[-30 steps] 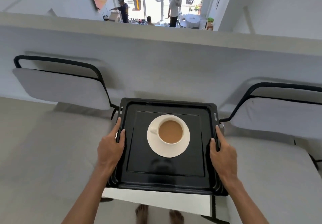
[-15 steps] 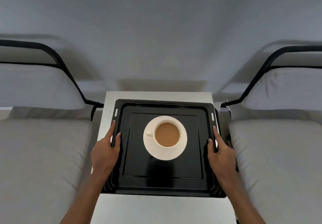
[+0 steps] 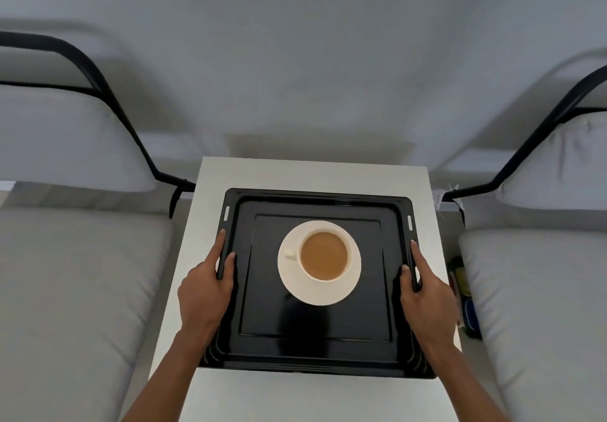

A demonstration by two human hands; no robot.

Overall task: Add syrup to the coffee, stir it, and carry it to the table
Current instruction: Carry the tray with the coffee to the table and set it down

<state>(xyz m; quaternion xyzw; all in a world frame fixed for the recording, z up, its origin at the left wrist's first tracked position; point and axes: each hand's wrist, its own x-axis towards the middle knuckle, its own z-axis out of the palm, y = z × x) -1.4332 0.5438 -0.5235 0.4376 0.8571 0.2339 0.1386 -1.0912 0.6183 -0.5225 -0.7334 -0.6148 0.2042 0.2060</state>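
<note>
Taking the tray as the landmark: to its left and right stand two grey cushioned seats with black frames, each close beside it but separated by the worktop's edges. Under the tray is the white worktop, a bare strip of it showing beyond the tray's far rim and another on the near side. Whether the tray already rests on the worktop or hangs just above it cannot be told from here (no gap shows, and the near rim seems to cast a thin shadow).

The tray is black, roughly square, with a raised rim. The left hand grips its left rim, thumb over the top and fingers wrapped under; the right hand is closed on the right rim in the same way. Both sit level with the tray's middle, so the load lies between them, neither hand nearer.

On the tray, a little beyond centre, sits a white saucer, and on it the cup, handle pointing left, filled with milky coffee. The surface looks flat and unspilled.

My judgement: the carry is nearly done, and what remains is a level set-down before letting go
</note>
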